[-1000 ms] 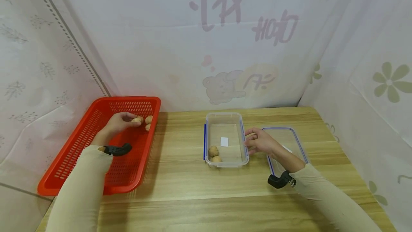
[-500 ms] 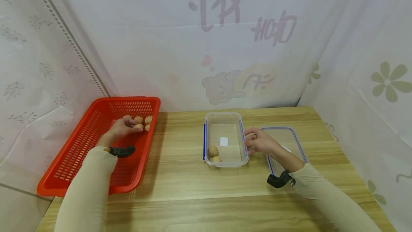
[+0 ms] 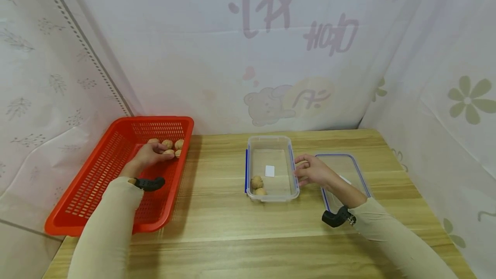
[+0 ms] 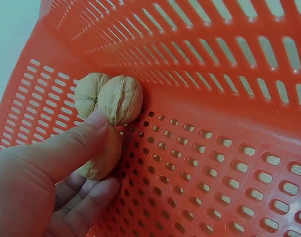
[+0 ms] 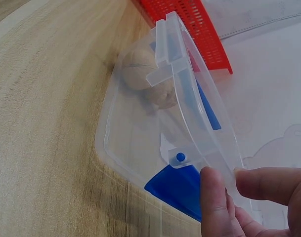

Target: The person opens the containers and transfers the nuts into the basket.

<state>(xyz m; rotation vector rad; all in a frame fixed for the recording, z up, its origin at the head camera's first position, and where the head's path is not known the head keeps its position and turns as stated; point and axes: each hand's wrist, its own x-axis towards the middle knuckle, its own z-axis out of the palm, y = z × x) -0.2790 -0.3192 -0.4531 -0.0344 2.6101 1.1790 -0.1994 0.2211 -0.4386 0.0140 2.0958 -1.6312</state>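
Note:
My left hand (image 3: pixel 149 155) is down inside the red plastic basket (image 3: pixel 172 193) at the left of the table. Thumb and fingers pinch a walnut (image 4: pixel 103 155), partly hidden by the thumb in the left wrist view. Right beyond it, against the basket's wall, sit more walnuts (image 4: pixel 121 100). With my right hand (image 3: pixel 314 170) I grip the right side wall of a clear lidless food container (image 3: pixel 271 198), thumb at the rim and fingers outside near the blue latch (image 5: pixel 175 190). Two walnuts (image 3: pixel 257 181) lie in its near left corner.
A clear lid (image 3: pixel 345 165) with a blue seal lies on the wooden table (image 3: pixel 217 218) right of the container, partly under my right forearm. Patterned white sheets (image 3: pixel 217 55) hang behind the table and at both sides. A small white label (image 3: pixel 270 171) shows in the container.
My left hand has shifted slightly right and nearer me in the basket, from one walnut to the one in front of it, uncovering walnuts behind. My right hand stays on the container.

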